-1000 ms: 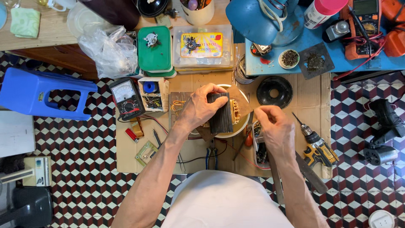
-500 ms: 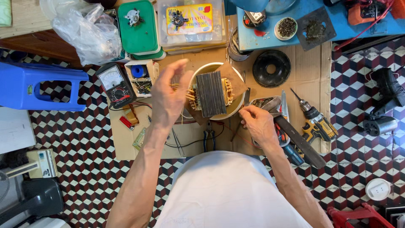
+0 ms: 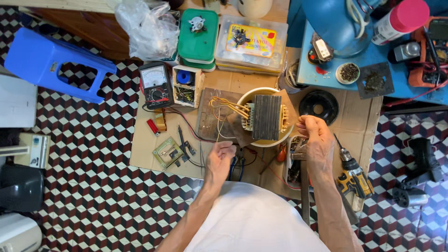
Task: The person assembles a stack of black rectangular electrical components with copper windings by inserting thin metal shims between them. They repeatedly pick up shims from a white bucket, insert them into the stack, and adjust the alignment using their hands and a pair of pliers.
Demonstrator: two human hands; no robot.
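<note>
A dark laminated transformer core [image 3: 266,117] with yellow wires [image 3: 225,106] lies in a white bowl [image 3: 246,96] on a cardboard sheet [image 3: 144,149]. My left hand [image 3: 219,159] hovers near my body with its fingers curled and nothing in it, just above blue-handled pliers [image 3: 236,168]. My right hand [image 3: 318,140] is to the right of the bowl, closed around the head end of a hammer [image 3: 304,186], whose long handle runs back beside my forearm. A small tray of tools [image 3: 293,170] lies under that hand.
On the cardboard are a multimeter [image 3: 154,85], a small parts box [image 3: 185,85], a black ring [image 3: 318,105] and a yellow cordless drill [image 3: 354,178]. A green box [image 3: 198,33], a clear plastic case [image 3: 252,43] and a plastic bag [image 3: 147,27] sit behind. A blue stool [image 3: 51,65] stands left, a blue table [image 3: 373,70] right.
My left hand let go of the transformer core and drew back toward my body, fingers closing. My right hand moved from the bowl to the tool tray and closed on the hammer.
</note>
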